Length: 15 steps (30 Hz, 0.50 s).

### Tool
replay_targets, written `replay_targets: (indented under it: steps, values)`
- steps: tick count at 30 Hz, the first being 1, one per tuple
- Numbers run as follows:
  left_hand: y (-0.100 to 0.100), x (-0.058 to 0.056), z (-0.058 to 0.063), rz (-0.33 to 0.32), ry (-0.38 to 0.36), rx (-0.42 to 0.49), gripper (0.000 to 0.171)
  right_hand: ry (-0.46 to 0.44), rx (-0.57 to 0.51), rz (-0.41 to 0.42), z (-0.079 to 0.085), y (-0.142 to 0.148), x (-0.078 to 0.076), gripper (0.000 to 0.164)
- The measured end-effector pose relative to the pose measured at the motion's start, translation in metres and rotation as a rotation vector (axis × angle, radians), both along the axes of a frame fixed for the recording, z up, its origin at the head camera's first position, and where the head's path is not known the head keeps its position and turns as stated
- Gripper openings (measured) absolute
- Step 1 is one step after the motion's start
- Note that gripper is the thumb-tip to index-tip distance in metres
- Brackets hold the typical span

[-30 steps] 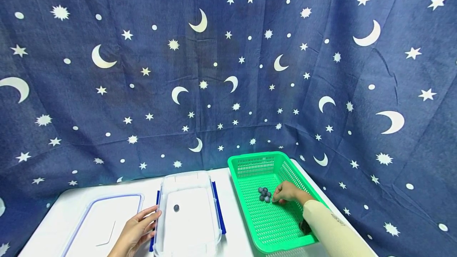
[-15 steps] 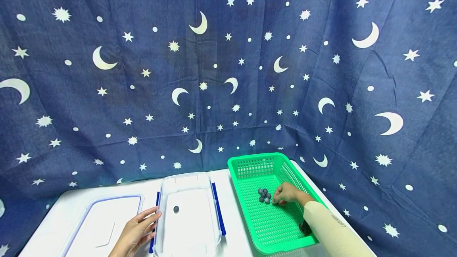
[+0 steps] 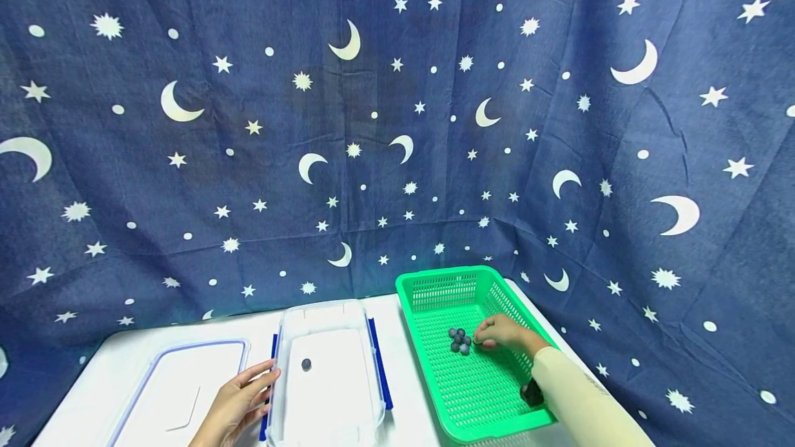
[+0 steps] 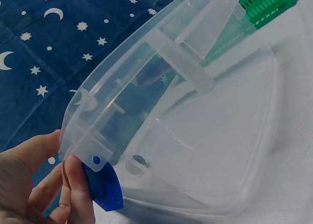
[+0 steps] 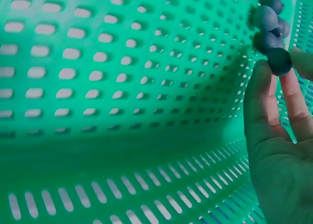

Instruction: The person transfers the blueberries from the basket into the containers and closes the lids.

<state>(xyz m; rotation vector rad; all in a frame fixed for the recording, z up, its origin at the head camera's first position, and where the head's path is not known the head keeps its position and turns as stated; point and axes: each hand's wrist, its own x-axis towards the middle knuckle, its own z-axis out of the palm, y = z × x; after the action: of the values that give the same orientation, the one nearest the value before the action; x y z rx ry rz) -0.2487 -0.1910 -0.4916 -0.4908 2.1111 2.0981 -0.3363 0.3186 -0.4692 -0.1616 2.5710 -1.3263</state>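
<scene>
My left hand [image 3: 237, 402] holds the left side of a clear plastic food container [image 3: 329, 392], its fingertips at the rim beside a blue latch [image 4: 103, 187]. One blueberry [image 3: 307, 364] lies inside the container, towards its left side. My right hand [image 3: 502, 334] reaches into a green plastic basket [image 3: 437, 392]. In the right wrist view its fingertips pinch a dark blueberry [image 5: 279, 61]. Several more blueberries [image 3: 457, 339] sit in a cluster on the basket floor, just left of those fingertips.
A clear lid [image 3: 177, 392] with a blue-tinted edge lies left of the container on the white table [image 3: 406, 371]. The basket stands to the container's right. Behind the table hangs a dark blue curtain [image 3: 373, 178] with moons and stars.
My right fingers have shifted slightly towards the back of the basket and now close around a blueberry beside the cluster. The left hand and container stay in place.
</scene>
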Motion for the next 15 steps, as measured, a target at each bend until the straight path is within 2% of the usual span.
replay_targets:
  steps: [6, 15]
  values:
    - [0.0, 0.0, -0.001, 0.0, 0.002, 0.008, 0.066, -0.086, -0.176, -0.074, 0.0, -0.001, -0.006, 0.02]
    - [0.0, 0.0, -0.002, 0.003, 0.006, 0.024, 0.066, -0.15, -0.347, -0.048, 0.002, -0.006, -0.012, 0.039]
